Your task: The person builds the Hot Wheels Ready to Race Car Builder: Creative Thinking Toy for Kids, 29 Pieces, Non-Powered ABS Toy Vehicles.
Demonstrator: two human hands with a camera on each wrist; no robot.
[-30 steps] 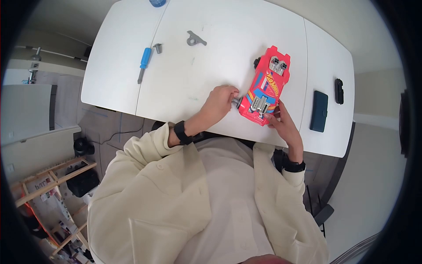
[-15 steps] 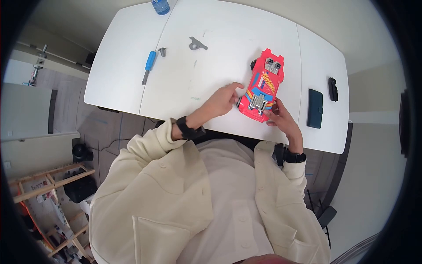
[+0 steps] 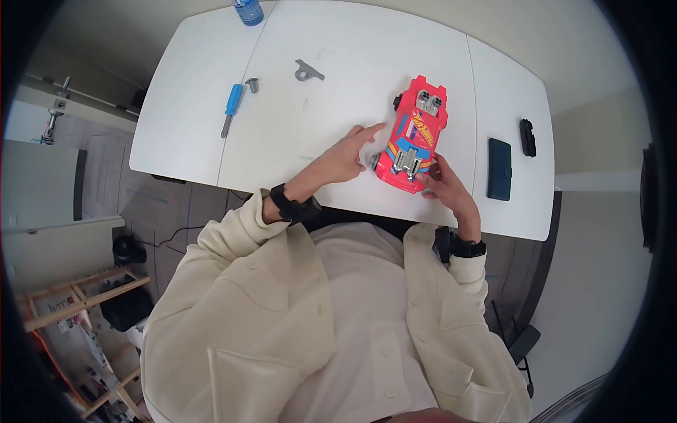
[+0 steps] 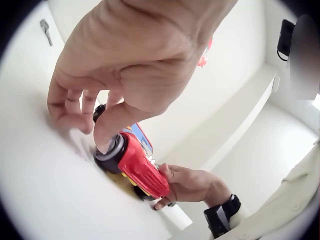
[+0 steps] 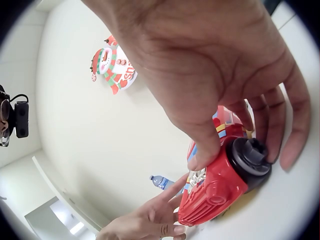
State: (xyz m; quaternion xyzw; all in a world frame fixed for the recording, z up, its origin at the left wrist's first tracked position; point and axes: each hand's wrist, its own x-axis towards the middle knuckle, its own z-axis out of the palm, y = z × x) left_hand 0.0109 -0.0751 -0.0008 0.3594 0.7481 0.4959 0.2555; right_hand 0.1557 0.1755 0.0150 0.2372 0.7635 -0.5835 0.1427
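The red toy car [image 3: 416,134] rests on its wheels on the white table [image 3: 345,42]. Beside its rear left wheel [image 3: 375,162] is my left hand [image 3: 345,156], fingers loosely bent and spread; in the left wrist view its thumb overlaps the wheel's grey hub [image 4: 116,146], contact unclear. My right hand [image 3: 451,189] grips the car's rear right side, thumb on top near the silver engine piece [image 5: 196,179] and fingers beside the black wheel with a grey knob [image 5: 252,152].
A blue screwdriver [image 3: 233,106] and a grey bolt-like part [image 3: 252,84] lie at the left, a grey flat part [image 3: 307,70] further right. A water bottle [image 3: 249,13] stands at the far edge. On the right are a dark wallet-like case [image 3: 499,169] and a black object [image 3: 527,137].
My left hand has let go of the grey piece at the rear left wheel, and its fingers have spread. My right hand has kept its hold on the car.
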